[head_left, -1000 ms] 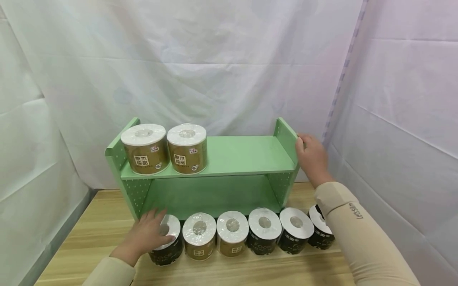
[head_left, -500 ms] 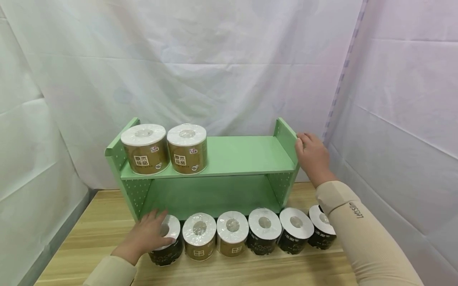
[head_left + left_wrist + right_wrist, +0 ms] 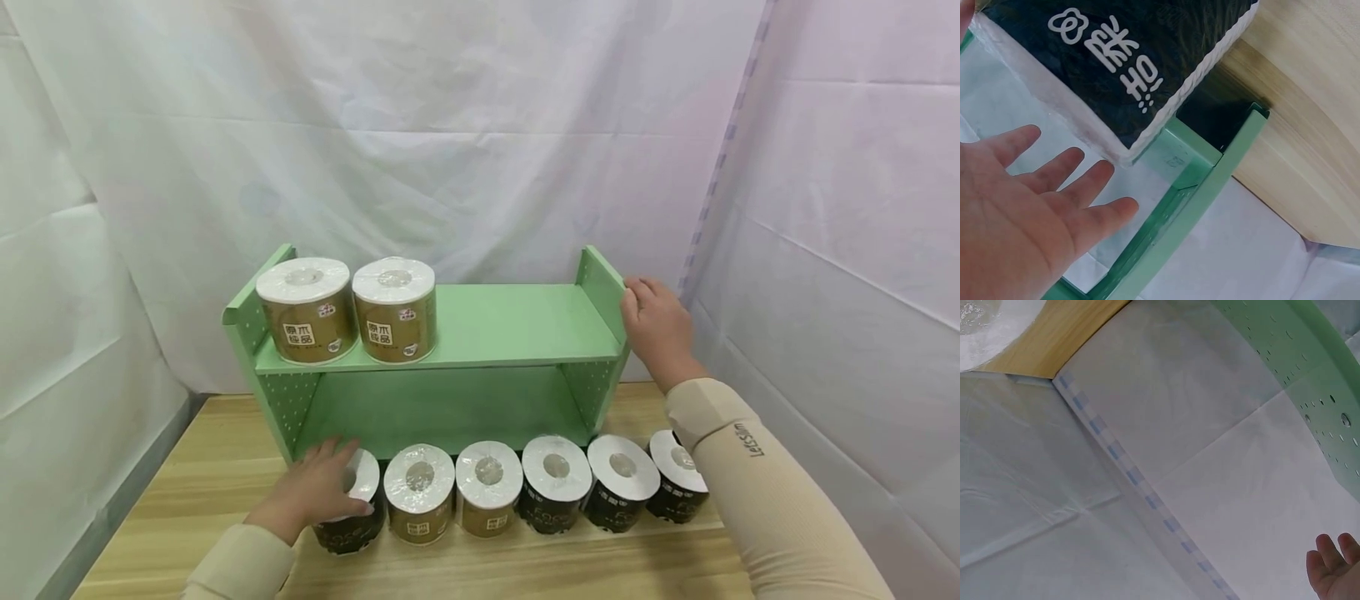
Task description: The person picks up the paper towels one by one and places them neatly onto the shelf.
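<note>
In the head view, my left hand (image 3: 317, 492) is over the leftmost toilet paper roll (image 3: 352, 533), a black-wrapped one. Its fingers are spread, and the left wrist view has several fingers (image 3: 1100, 181) extended beside the roll's white end, with a visible gap. Whether the thumb touches the roll is unclear. My right hand (image 3: 660, 329) is up at the outer front edge of the right panel of a green two-tier shelf (image 3: 525, 321). Loosely bent fingers (image 3: 1329, 556) show in the right wrist view; their contact with the panel is hidden there.
Two brown toilet paper rolls (image 3: 395, 321) stand on the upper tier's left side. Along the shelf's front is a row with brown rolls (image 3: 420, 492) and black rolls (image 3: 555, 487) on the wooden table (image 3: 187, 483). White cloth (image 3: 487, 167) hangs behind and at both sides.
The head view has shifted very slightly. My left hand stays over the same roll, and my right hand remains at the panel. No roll has moved.
</note>
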Available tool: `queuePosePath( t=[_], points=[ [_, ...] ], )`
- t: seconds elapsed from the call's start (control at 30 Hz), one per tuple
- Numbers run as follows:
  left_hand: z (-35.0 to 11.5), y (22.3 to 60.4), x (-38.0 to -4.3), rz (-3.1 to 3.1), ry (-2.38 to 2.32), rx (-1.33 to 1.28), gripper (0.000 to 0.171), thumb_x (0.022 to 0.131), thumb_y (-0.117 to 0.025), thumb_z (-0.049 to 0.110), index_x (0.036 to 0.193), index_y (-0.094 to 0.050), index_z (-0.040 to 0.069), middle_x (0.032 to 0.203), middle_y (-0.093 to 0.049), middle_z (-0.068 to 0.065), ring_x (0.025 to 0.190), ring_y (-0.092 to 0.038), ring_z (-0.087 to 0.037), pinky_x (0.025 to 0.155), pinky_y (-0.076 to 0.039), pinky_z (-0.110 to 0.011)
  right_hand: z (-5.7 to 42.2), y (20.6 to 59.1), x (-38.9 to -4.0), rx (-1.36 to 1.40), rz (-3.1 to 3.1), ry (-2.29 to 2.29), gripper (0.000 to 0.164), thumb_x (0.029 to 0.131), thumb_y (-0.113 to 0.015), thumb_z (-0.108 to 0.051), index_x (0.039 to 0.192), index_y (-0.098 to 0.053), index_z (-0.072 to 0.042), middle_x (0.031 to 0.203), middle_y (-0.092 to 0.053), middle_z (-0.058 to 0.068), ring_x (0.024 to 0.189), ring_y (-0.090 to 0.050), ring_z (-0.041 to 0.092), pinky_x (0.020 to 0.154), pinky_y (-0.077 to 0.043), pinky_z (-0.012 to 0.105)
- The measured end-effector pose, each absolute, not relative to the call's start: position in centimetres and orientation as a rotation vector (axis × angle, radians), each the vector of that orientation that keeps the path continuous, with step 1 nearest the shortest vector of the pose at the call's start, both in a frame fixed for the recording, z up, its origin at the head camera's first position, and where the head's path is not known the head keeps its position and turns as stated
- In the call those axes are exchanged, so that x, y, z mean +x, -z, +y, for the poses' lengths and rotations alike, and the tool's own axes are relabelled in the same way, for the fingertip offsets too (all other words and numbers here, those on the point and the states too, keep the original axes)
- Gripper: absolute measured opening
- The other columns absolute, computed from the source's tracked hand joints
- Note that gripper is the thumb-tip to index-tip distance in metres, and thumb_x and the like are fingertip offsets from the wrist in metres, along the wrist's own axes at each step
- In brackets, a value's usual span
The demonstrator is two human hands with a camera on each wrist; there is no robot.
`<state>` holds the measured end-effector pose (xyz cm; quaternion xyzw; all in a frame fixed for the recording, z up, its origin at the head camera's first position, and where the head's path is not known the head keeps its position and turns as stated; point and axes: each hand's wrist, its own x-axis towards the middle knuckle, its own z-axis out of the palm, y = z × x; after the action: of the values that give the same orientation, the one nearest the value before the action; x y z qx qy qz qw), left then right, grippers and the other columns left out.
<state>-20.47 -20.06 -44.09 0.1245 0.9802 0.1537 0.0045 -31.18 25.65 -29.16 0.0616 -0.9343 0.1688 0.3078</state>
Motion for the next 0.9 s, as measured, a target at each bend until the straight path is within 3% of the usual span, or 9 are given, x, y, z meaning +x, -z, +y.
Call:
queuePosePath(
  t=[0.9],
  points=[
    [-19.83, 44.34, -21.00, 3.013, -0.412, 0.381, 0.105, 0.058, -0.085, 0.050, 0.140, -0.045, -0.001, 0.138, -0.040, -0.035, 0.124, -0.037, -0.058, 0.094, -0.034, -0.071, 25.65, 29.16, -30.73, 0.139, -2.500, -0.483, 0.052, 0.104, -0.029, -0.037, 0.137, -0.052, -0.004, 0.138, -0.051, 0.019, 0.127, -0.045, 0.039, 0.098, -0.039, 0.058]
  ],
)
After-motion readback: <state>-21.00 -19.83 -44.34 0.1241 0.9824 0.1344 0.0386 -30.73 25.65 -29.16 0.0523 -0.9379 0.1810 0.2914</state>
